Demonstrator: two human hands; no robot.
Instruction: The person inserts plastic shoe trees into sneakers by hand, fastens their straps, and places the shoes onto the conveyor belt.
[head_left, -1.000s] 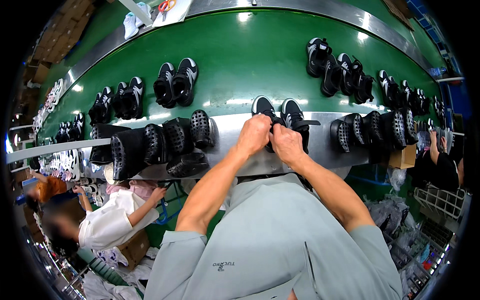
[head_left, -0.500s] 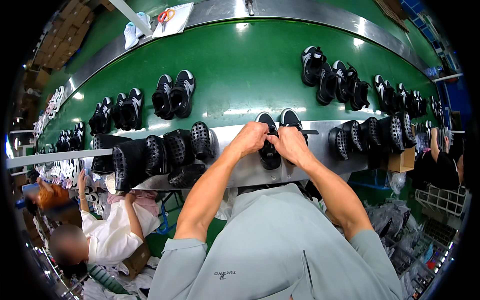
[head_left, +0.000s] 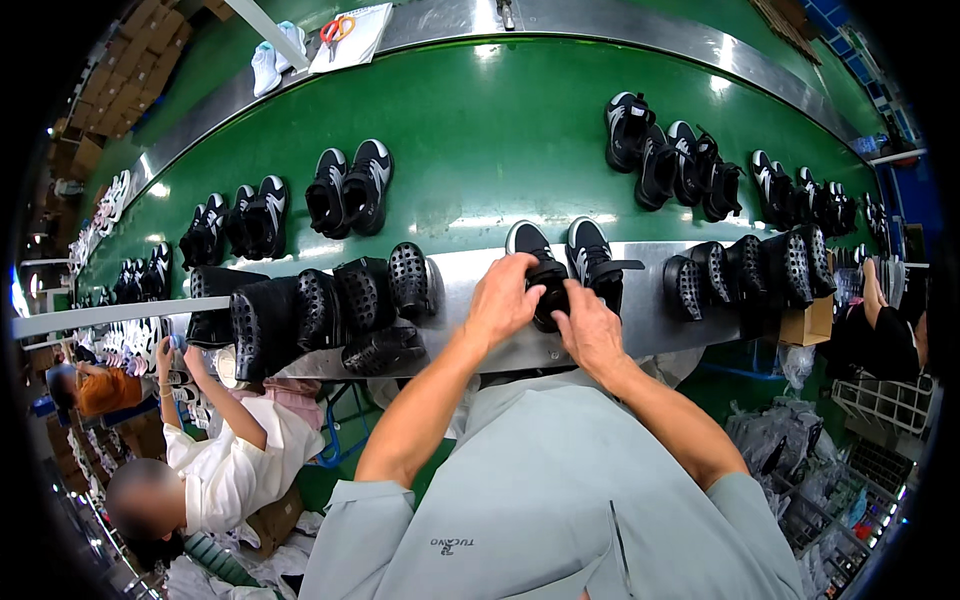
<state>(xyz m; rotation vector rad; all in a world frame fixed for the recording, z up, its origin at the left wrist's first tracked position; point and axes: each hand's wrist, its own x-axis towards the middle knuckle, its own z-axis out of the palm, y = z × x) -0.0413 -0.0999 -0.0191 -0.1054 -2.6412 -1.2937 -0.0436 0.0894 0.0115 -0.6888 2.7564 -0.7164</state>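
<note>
A pair of black sneakers with grey toes stands in front of me at the metal edge of the table. My left hand [head_left: 506,297] is closed on the left side of the left sneaker [head_left: 529,241], by its opening. My right hand [head_left: 594,328] grips the same sneaker's collar from the right, thumb and fingers bent round the rim. Part of the opening and heel is covered by my hands. Beside it, the right sneaker [head_left: 588,237] stands untouched, its black strap [head_left: 621,265] sticking out to the right.
Black studded boot-like forms stand left [head_left: 408,280] and right [head_left: 747,265] along the metal ledge [head_left: 470,345]. More sneaker pairs [head_left: 365,187] sit on the green table [head_left: 480,130]. Scissors [head_left: 338,29] lie on paper at the far edge. A co-worker in white [head_left: 235,455] sits at left.
My hands have moved from the front of the left sneaker back to its opening and spread apart. The right sneaker now shows more fully. The co-worker's arms have shifted.
</note>
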